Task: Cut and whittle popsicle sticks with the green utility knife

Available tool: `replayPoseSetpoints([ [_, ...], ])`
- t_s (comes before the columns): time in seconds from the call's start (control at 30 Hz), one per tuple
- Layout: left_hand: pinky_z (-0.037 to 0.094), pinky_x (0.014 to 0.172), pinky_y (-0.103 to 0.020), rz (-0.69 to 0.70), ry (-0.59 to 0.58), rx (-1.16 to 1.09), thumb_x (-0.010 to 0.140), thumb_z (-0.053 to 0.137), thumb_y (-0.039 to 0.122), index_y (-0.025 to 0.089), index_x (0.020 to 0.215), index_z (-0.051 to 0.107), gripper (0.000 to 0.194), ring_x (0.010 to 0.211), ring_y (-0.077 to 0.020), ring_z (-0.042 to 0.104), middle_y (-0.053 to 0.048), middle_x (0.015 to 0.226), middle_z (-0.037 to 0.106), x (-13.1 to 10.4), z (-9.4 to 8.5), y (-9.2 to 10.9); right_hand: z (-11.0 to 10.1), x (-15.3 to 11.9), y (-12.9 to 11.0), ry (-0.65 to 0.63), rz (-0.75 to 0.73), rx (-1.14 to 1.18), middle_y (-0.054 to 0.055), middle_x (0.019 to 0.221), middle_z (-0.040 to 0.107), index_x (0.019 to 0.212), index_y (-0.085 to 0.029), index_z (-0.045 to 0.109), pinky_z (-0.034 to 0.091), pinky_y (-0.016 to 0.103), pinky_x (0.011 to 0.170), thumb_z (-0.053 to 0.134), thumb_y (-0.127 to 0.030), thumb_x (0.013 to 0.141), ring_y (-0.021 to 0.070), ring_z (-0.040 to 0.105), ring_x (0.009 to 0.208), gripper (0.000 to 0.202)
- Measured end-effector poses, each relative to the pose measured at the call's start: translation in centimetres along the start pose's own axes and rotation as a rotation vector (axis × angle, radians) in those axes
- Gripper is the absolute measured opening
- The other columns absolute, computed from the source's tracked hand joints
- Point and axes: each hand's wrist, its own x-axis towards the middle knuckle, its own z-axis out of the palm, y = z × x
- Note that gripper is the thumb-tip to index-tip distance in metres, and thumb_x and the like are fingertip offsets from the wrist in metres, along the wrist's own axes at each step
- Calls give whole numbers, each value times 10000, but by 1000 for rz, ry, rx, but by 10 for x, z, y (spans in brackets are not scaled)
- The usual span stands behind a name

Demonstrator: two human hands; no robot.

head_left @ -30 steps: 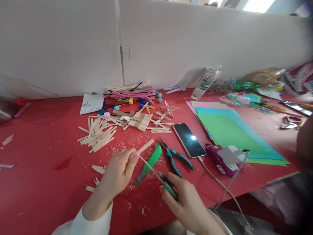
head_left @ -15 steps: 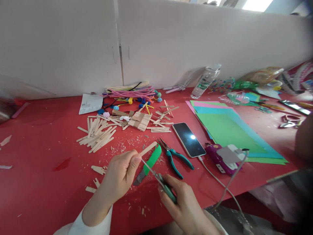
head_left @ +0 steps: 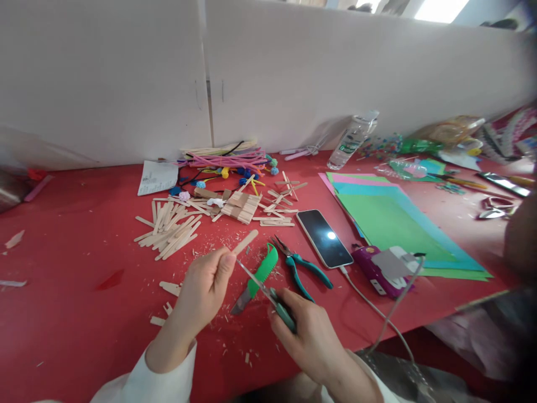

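My left hand (head_left: pixel 207 282) pinches a wooden craft stick (head_left: pixel 245 242), whose rounded end points up and right. In my right hand (head_left: pixel 304 327) is a thin-bladed tool with a green handle (head_left: pixel 285 317); its blade tip reaches the stick beside my left thumb. Whether the tool is a knife or scissors I cannot make out. Between and beyond my hands, a bright green utility knife (head_left: pixel 265 267) lies on the red table (head_left: pixel 75 240). Teal-handled pliers (head_left: pixel 312 271) rest to its right. Shavings are scattered around.
Loose craft sticks (head_left: pixel 170 229) and a bundle (head_left: pixel 240 206) lie behind my hands. To the right are a phone (head_left: pixel 325 238) with a cable, a purple device (head_left: pixel 375 271), coloured paper (head_left: pixel 390 218) and a bottle (head_left: pixel 352 140). A person's arm (head_left: pixel 520 235) shows at the right edge.
Both hands have shifted slightly left and up, with the stick and tool still in them. The stick's free end has moved left.
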Motion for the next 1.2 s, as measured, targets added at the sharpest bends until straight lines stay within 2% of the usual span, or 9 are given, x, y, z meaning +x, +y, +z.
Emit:
replayPoseSetpoints([
  [0.13,226,436,-227,-190,69,-277,939,335,416,212,596,360,400,450,-98,255,64,534,279,5,-2,-14,-8,-3,5,-30,32,-119,8,609,597,715,-212,487,386,257,502,412,-305,822,186,605,540,161],
  [0.2,183,413,-221,-301,85,-418,922,355,454,210,589,373,413,433,-92,207,72,515,242,7,-3,-18,-12,-4,9,61,12,-171,27,663,640,814,-201,535,410,275,518,422,-309,819,209,641,575,156],
  [0.3,156,410,-212,-387,103,-535,878,406,405,199,567,400,373,438,-87,178,70,510,234,9,-3,-17,-15,1,15,250,-11,-284,63,747,683,913,-194,561,435,300,538,452,-335,810,238,667,636,206],
  [0.47,183,427,-207,-378,100,-510,829,461,334,181,632,523,256,448,-84,222,65,529,275,8,0,-21,-16,22,10,400,-9,-439,96,774,687,871,-182,571,450,335,589,524,-359,788,264,668,693,200],
  [0.63,203,432,-217,-311,117,-319,869,449,435,160,939,636,340,442,-94,225,81,537,280,8,3,-32,-11,47,5,398,-40,-457,80,788,677,913,-177,567,440,336,651,587,-372,776,256,654,727,239],
  [0.77,279,465,-225,-275,127,-169,861,446,447,142,1035,625,395,466,-108,303,78,555,326,12,4,-34,-15,66,15,393,-12,-484,113,887,671,945,-161,555,424,372,741,615,-398,794,297,630,851,287],
  [0.87,268,459,-224,-283,111,-150,850,438,454,142,1035,602,399,462,-114,304,89,539,293,14,7,-36,-19,78,26,374,15,-475,146,925,660,962,-141,557,415,400,760,619,-385,806,324,607,893,296],
  [1.03,277,459,-219,-331,121,-219,793,487,458,183,981,554,340,466,-115,352,81,569,376,17,13,-47,-13,95,35,371,-64,-374,135,909,663,947,-160,575,420,395,770,627,-322,802,308,590,910,224],
  [1.2,313,477,-218,-362,103,-311,739,529,494,209,775,498,289,478,-116,387,69,571,421,20,18,-49,-12,104,35,457,-136,-251,147,1165,605,1150,-171,559,383,443,906,580,-324,853,314,512,1082,335],
])
